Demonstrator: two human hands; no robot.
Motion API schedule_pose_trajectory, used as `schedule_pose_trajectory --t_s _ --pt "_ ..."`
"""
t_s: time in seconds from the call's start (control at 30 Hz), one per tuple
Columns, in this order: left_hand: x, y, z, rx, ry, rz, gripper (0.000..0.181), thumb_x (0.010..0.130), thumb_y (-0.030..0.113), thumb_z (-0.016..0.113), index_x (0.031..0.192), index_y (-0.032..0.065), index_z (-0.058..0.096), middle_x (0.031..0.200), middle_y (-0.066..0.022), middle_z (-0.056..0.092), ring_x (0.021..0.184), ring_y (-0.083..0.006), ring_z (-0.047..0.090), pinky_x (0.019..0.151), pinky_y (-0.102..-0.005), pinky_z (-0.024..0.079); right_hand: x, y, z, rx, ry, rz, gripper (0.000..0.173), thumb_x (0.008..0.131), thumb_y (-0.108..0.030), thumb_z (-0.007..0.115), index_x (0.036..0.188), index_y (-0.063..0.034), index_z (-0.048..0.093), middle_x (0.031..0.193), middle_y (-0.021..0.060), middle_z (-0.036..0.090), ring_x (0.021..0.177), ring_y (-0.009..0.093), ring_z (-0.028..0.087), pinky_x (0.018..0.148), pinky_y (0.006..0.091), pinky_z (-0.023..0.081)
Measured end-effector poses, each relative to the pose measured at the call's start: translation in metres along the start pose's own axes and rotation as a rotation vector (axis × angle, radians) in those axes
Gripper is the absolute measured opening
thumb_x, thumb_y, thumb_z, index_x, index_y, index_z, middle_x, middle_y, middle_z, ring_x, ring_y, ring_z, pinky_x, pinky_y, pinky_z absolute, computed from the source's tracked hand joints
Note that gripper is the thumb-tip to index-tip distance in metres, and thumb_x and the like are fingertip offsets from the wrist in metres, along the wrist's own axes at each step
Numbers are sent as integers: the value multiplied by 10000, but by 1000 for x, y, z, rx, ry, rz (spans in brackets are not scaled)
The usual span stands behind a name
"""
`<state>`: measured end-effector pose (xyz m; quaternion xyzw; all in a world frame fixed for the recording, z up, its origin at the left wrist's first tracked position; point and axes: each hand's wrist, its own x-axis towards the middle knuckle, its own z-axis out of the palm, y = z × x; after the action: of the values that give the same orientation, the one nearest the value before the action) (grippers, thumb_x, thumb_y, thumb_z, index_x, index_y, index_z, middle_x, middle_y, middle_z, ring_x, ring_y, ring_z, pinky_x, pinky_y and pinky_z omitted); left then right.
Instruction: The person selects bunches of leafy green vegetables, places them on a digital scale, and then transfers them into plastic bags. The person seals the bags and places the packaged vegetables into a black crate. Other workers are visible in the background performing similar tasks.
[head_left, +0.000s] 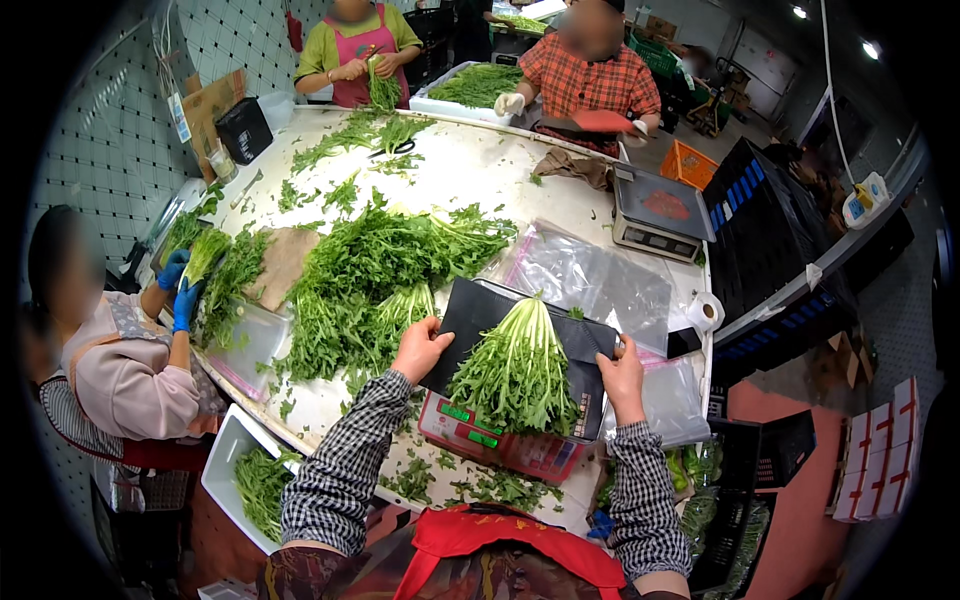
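My left hand pinches the left edge of a black sheet, which looks like a flat bag and bears writing. The sheet's right edge is between the fingers and thumb of my right hand. On it lies a bunch of leafy greens, pale stems fanned towards the far side and leaves towards me. Beneath is a red digital scale with lit green displays; the sheet and greens hide most of its pan. A large pile of loose greens lies beyond my left hand, with clear plastic bags beyond my right.
At left, a co-worker's blue-gloved hands hold greens. Two people stand across the white table. A second scale and a tape or label roll sit at right. A white bin stands left, black crates right.
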<state>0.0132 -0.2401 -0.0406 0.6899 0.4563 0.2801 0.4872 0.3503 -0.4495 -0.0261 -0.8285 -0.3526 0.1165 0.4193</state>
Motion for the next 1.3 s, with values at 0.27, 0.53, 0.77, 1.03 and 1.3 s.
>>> schedule_pose_trajectory --t_s 0.27,0.53,0.77,1.03,1.3 --pt "-12 44 -7 127 -95 124 216 890 153 731 851 -18 604 739 -69 547 677 -178 530 630 -339 444 -20 8 -6 248 -219 -17 421 838 -164 772 1175 50 638 912 163 757 809 214 733 740 329 551" --pt "-25 110 50 159 -365 476 106 862 65 592 905 -25 627 1482 -262 498 1189 -419 599 1001 -435 495 -39 -109 18 -69 -220 -397 443 857 -107 601 1292 -28 615 768 254 674 727 447 674 659 538 525" --pt "-36 115 79 45 -277 453 149 889 85 550 901 -53 603 1548 -293 421 1340 -436 507 1128 -432 407 -61 -110 52 -345 -306 -492 203 826 -91 632 1016 -19 628 809 246 683 741 443 681 636 512 553" --pt "-37 103 88 135 -340 251 366 1051 344 531 1050 5 671 1384 -201 626 1418 -416 429 1223 -485 265 -57 -89 36 174 -400 -329 319 875 -206 712 1134 -22 688 916 151 715 818 331 691 712 411 552" --pt "-30 86 89 76 -410 365 404 1094 247 418 1410 17 521 1363 -135 643 1407 -308 452 1275 -460 121 -44 -59 52 119 -254 72 553 935 -430 704 1147 80 670 973 199 738 883 260 723 772 361 554"
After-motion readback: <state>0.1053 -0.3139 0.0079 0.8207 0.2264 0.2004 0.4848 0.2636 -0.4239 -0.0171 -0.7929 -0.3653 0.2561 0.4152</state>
